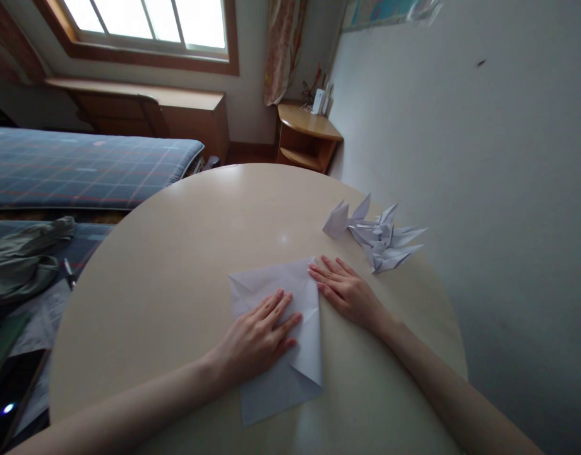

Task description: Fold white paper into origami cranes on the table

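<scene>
The left hand (pixel 252 338) lies palm down over the middle of a white sheet (pixel 269 399), its fingers straight and slightly spread, gripping nothing. The sheet rests on the round, pale counter (pixel 167 303) in front of the person. A flap is turned in along its right side, ending in a slanted fold near the lower right corner, and creases cross its upper part. The right hand (pixel 350 292) is at the upper right corner, fingers extended and unclosed, their tips touching the sheet's edge while the palm is beside it, over the counter.

At the lower left, off the counter, are a dark slab (pixel 16 395) with a bright spot on it, some papers (pixel 44 319), a pen (pixel 69 273) and a rumpled cloth (pixel 28 259).

Just beyond the right hand, a cluster of pointed folded papers (pixel 383 237) sits near the counter's right edge, by the wall (pixel 508 177). Farther off are a plaid mattress (pixel 91 169), a chair (pixel 115 115) at a desk (pixel 186 98), a corner shelf (pixel 307 120) bearing a white box (pixel 318 101), then a curtain (pixel 283 47) beside the bright window (pixel 158 19).
</scene>
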### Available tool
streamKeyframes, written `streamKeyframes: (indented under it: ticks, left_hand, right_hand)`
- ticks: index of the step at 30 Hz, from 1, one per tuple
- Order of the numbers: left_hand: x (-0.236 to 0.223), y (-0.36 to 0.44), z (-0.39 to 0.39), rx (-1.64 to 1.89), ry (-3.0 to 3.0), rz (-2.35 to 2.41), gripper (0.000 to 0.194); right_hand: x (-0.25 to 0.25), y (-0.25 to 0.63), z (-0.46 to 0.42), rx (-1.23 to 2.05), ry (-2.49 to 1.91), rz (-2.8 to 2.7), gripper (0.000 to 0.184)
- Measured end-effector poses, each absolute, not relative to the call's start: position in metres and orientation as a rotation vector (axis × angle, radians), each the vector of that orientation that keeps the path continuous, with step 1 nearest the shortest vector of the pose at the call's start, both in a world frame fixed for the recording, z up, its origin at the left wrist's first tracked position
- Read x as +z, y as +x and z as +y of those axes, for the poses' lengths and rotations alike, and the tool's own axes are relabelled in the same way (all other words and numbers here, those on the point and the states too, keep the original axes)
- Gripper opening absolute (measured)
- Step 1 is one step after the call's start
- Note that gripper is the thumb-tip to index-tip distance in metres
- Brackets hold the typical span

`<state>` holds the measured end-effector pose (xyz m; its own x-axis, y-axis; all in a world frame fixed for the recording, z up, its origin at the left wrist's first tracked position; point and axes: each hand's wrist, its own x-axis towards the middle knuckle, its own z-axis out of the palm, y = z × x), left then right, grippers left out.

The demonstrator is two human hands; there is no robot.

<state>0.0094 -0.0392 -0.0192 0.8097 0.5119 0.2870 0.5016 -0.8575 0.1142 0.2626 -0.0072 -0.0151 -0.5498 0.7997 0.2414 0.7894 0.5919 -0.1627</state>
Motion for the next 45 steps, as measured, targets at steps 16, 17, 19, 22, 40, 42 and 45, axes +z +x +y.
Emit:
streamKeyframes:
  ticks: [16,17,19,22,40,42,45]
  left_hand:
    - [-0.017,0.009,-0.040,0.466,2.979,0.834,0.037]
    - [-0.017,0.009,-0.040,0.467,2.979,0.836,0.037]
    - [-0.017,0.009,-0.039,0.469,2.978,0.841,0.037]
    - [-0.018,0.010,-0.039,0.477,2.976,0.837,0.037]
    - [-0.018,0.010,-0.040,0.477,2.978,0.844,0.037]
    - [-0.018,0.010,-0.040,0.476,2.971,0.841,0.037]
    - [-0.018,0.010,-0.040,0.461,2.963,0.847,0.037]
  right_hand:
    - [-0.021,0.274,0.012,0.156,-1.434,-2.329,0.041]
    - [-0.020,0.271,0.009,0.126,-1.453,-2.268,0.042]
    - [-0.019,0.263,0.001,0.062,-1.513,-2.161,0.042]
    - [-0.017,0.245,-0.013,0.057,-1.542,-2.238,0.043]
    - [-0.016,0.229,-0.026,-0.123,-1.697,-2.461,0.048]
    - [-0.014,0.228,-0.027,-0.151,-1.714,-2.475,0.048]
    - [-0.010,0.226,-0.027,-0.194,-1.723,-2.484,0.048]
